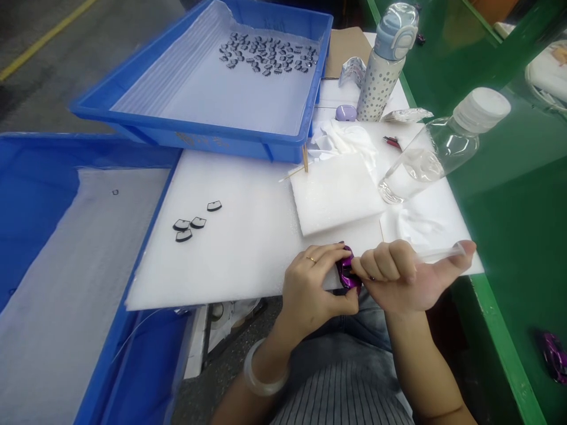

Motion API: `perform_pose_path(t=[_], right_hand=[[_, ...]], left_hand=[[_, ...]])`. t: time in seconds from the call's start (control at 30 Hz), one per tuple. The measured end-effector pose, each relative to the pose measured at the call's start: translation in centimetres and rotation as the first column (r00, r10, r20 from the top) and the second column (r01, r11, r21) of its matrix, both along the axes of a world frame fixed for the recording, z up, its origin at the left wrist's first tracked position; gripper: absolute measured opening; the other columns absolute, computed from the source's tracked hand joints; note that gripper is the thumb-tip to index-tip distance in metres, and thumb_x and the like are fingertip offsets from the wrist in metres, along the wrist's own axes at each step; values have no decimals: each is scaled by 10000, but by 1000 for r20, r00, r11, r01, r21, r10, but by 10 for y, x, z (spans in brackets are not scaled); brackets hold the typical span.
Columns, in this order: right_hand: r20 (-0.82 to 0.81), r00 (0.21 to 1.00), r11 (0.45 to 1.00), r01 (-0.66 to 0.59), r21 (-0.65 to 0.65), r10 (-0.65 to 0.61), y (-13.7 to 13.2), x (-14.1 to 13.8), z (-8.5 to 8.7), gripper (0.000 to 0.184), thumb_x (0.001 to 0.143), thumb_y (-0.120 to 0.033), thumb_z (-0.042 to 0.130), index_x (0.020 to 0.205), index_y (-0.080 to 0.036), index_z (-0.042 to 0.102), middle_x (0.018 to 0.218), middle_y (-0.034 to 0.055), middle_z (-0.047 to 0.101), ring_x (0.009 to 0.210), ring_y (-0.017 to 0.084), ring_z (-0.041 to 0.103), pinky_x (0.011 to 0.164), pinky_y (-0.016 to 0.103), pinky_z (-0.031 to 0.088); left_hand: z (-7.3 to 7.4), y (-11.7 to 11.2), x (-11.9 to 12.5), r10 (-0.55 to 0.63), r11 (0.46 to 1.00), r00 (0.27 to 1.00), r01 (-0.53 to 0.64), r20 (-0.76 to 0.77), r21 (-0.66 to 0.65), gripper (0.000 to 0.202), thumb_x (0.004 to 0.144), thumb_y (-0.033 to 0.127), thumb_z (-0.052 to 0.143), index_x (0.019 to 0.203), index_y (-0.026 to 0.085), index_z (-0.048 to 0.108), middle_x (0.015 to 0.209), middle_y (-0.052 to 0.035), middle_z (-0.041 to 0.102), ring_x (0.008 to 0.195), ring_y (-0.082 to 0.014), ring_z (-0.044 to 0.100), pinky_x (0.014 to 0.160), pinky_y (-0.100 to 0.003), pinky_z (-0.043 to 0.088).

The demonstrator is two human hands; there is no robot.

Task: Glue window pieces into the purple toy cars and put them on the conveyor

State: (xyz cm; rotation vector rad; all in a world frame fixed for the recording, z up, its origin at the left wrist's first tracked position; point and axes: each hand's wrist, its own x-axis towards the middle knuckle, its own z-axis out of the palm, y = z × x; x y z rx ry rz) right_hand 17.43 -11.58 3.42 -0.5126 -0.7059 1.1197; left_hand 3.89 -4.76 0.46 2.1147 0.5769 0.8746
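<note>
My left hand [308, 289] grips a shiny purple toy car body [346, 270], thumb on its near end and fingers over its far end. From the right, my right hand [403, 274] meets the car body with curled fingers, their tips at its open middle. Its thumb sticks out to the right, with a pale translucent strip [443, 254] beside it that I cannot identify. What lies under the right fingertips is hidden. Several small dark-edged clear window pieces [198, 222] lie on the white foam sheet [239, 254] to the left.
A blue tray [204, 127] at the back holds many small dark-edged pieces. Toothpicks [305, 158] stand by a white foam block [336, 195]. A clear bottle [425, 159] and dotted flask [381, 82] stand right. Another purple car body [553, 357] sits on the green surface [527, 248].
</note>
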Motion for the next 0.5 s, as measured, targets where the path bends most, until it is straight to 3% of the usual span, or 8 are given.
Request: perform_pose_path(t=[0.5], right_hand=[[93,993,997,74,30,-76,-2,-5,0,739,787,-877,202,513,-194,271,424,-25,114,432,114,201,476,302,220]], left_hand=[[-1,0,-1,-2,1000,1000,2,1,10,399,632,206,650,1028,164,681,1087,-90,733,979,-277,682,836,-470,579]])
